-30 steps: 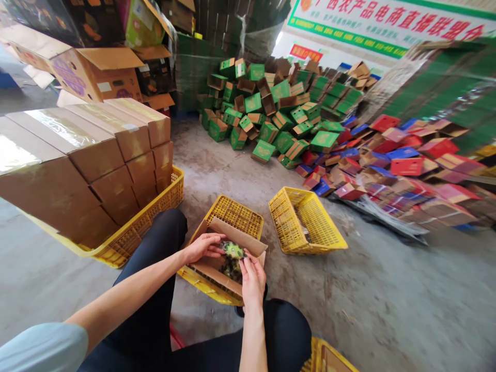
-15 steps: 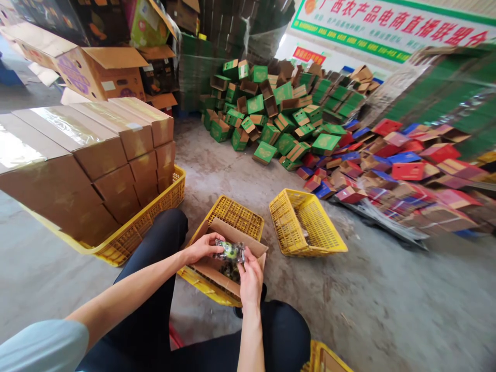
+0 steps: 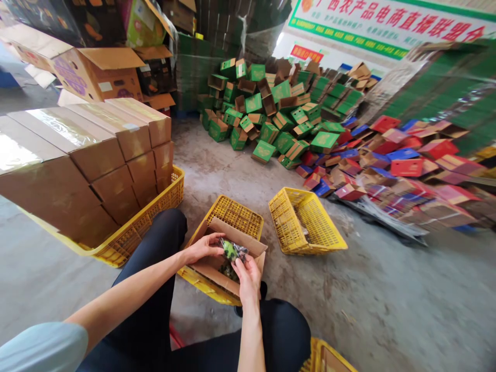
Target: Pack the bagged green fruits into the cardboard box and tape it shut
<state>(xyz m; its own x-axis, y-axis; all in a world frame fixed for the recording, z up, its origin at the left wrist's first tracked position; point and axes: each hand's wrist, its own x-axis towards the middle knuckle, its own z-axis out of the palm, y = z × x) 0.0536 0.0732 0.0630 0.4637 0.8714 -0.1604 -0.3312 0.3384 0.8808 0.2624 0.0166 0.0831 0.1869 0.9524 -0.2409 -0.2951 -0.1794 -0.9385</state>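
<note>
Both of my hands hold a small clear plastic packet (image 3: 233,250) with green and dark contents, whose kind I cannot make out. My left hand (image 3: 205,247) pinches its left end, and my right hand (image 3: 246,272) grips its lower right side. Just beneath the packet is an open cardboard box (image 3: 215,273) with more dark, shiny packets (image 3: 229,269) inside, partly hidden by my hands. The box rests on an upturned yellow crate (image 3: 236,217) between my legs.
At left, a yellow crate (image 3: 116,245) holds stacked taped cartons (image 3: 116,139). Another yellow crate (image 3: 325,227) stands at right on the concrete floor, and part of one (image 3: 323,356) shows near my right knee. Heaps of green boxes (image 3: 267,132) and red and blue boxes (image 3: 406,168) lie beyond.
The packet has turned in my hands, showing more green. My right hand has shifted slightly left and down around it, while my left hand stays at the left end.
</note>
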